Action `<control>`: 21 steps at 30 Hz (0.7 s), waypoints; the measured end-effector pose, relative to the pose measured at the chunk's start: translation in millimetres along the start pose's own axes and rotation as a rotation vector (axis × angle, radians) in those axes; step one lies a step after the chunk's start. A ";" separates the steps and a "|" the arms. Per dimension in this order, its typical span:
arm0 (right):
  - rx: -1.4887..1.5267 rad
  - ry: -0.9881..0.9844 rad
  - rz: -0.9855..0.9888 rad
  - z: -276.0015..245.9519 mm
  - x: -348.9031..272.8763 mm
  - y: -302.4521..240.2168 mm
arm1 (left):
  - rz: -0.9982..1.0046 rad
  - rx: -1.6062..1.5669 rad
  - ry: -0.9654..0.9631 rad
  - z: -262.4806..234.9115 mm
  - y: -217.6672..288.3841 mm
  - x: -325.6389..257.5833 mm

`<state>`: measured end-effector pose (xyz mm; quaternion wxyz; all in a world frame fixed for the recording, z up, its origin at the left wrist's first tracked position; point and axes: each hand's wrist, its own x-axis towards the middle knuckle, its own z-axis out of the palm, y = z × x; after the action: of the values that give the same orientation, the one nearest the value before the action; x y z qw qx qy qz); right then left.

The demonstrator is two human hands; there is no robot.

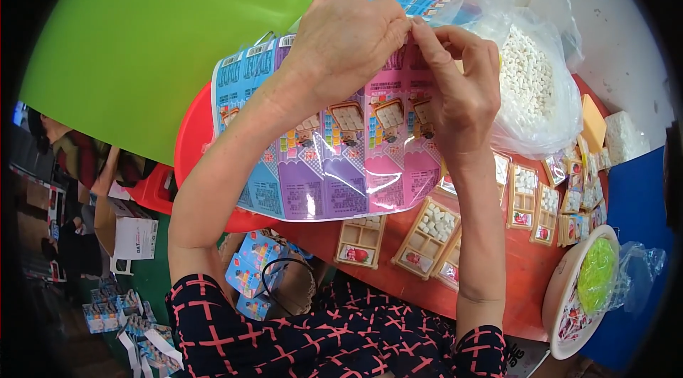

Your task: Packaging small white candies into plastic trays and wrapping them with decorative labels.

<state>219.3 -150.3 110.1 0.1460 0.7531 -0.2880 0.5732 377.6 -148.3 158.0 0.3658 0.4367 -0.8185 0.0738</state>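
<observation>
Left hand [341, 44] and right hand [459, 86] pinch glossy blue-purple-pink printed packaging sheet [327, 157] | above red table [512, 271] | clear bag of white pellets [530, 86] beside sheet

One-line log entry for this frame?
left hand: pinching printed sheet top edge | right hand: pinching same edge | sheet: raised above red table | small trays: below

So it's a glossy printed sheet of packaging panels [320, 157], blue on the left going purple then pink on the right, each with a little tray picture. It's held up over the red table, curling, pinched at its top edge, maybe mid-tear there, hard to tell.
</observation>
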 end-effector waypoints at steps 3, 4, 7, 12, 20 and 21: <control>0.006 0.000 -0.073 -1.5 -5.6 1.7 | -0.001 -0.019 -0.001 -0.1 -1.4 -0.5; 0.023 0.020 -0.103 -1.1 -7.4 2.3 | -0.001 -0.018 0.001 0.0 -1.7 -0.3; 0.162 0.057 -0.007 0.4 -9.2 4.1 | 0.015 -0.004 -0.004 0.0 -1.6 -0.3; 0.260 0.036 0.153 -2.2 0.6 11.0 | 0.166 0.052 -0.101 -0.9 -0.6 -0.7; 0.227 0.338 0.387 -87.1 -35.8 47.3 | 0.559 1.111 0.082 -55.7 -65.3 18.3; 0.261 0.381 0.499 -109.3 -48.1 53.3 | 0.601 1.165 0.085 -61.1 -83.1 20.5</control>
<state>93.5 -119.5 91.5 -0.0453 0.5511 -0.3551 0.7537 466.9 -185.5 199.1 0.0649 0.3123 -0.7157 0.6213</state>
